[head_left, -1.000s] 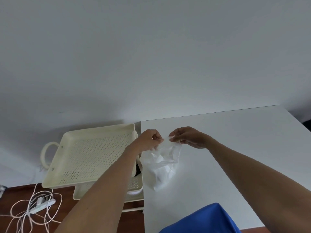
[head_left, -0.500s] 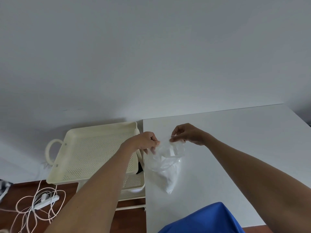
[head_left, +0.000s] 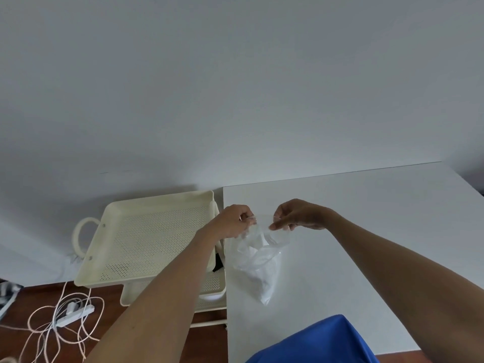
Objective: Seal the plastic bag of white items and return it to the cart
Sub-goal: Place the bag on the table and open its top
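Nearest the camera, blue cloth (head_left: 314, 341) at the bottom edge, w/ both bare forearms reaching away over it. Left hand (head_left: 233, 224) held knuckles-up, fingers curled tight and pinching the left end of the plastic bag (head_left: 258, 258) mouth. Right hand (head_left: 298, 214) opposite, wrist bent, thumb and forefinger pinched narrow on the right end of the same top edge; other fingers loosely curled. Bag stretched between the two pinches, hanging down toward the near side above the table (head_left: 366, 231), near its left edge; bottom corner seemed close to the surface, contact not clear. White items (head_left: 258, 273) bunched in the lower part, shapes too crumpled to tell apart. Whether the strip was closed, couldn't tell.

Left of the table, just beside it, cream cart (head_left: 146, 239) w/ perforated top tray, looped handle on its left end, a lower tray showing under it. Small dark object (head_left: 218, 263) between cart and table edge, not identifiable. On the brown floor at near left, white power strip (head_left: 76, 313) amid tangled pale cable (head_left: 47, 326). Beyond everything, plain white wall (head_left: 235, 87).
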{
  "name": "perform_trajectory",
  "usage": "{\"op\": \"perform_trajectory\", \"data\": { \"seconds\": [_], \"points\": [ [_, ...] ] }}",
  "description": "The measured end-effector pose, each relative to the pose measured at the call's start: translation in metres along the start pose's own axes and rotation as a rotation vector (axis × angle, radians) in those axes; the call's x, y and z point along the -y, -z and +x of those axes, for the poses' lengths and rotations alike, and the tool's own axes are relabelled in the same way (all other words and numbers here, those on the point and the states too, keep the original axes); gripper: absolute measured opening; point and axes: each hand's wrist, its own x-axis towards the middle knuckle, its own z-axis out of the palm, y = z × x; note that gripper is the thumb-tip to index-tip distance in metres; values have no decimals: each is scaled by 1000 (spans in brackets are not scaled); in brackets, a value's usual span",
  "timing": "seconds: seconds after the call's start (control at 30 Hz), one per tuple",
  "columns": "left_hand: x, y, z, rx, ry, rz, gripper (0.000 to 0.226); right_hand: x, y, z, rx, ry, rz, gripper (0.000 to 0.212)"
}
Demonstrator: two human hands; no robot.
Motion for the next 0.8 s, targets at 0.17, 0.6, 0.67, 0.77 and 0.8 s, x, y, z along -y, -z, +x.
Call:
{"op": "perform_trajectory", "data": {
  "seconds": [0.17, 0.6, 0.67, 0.77, 0.8],
  "points": [
    [-9, 6, 4, 98, 27, 35, 12, 7, 3, 5, -294, 159, -143, 37],
    [4, 8, -1, -67, -49, 99, 34, -13, 15, -12, 99, -88, 201, 20],
    [2, 10, -3, -35, -46, 84, 34, -10, 13, -11, -48, -5, 138, 20],
    [-5, 14, -7, 42, -8, -60, 32, -1, 11, -5, -252, 149, 61, 27],
    [-6, 15, -7, 56, 13, -105, 31, 2, 11, -4, -280, 186, 33, 28]
  ]
}}
